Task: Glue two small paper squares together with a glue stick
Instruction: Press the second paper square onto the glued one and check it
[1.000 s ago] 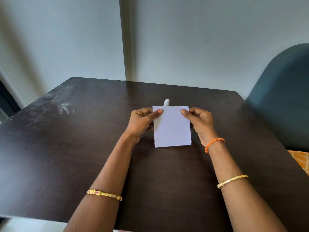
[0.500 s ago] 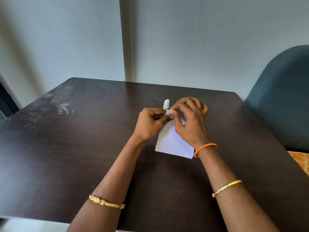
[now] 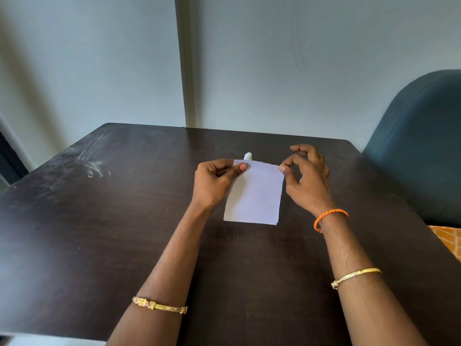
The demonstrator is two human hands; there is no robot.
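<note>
A white paper square (image 3: 254, 196) is held up above the middle of the dark table (image 3: 124, 221), its lower edge near the tabletop. A thin second edge shows along its lower right corner, so two sheets may lie together. My left hand (image 3: 214, 181) pinches the top left corner between thumb and forefinger. My right hand (image 3: 305, 178) is at the top right corner, where thumb and forefinger tips meet on the paper's edge and the other fingers are curled apart. Only the white cap of the glue stick (image 3: 248, 155) shows, standing behind the paper.
A dark teal chair back (image 3: 421, 146) stands at the table's right side, with orange patterned fabric (image 3: 449, 238) below it. The wall runs close behind the table's far edge. Pale smears mark the table's far left part.
Half a second ago both hands were bunched over the paper's top left corner. My right hand has moved back to the top right corner, and the paper faces me flat again.
</note>
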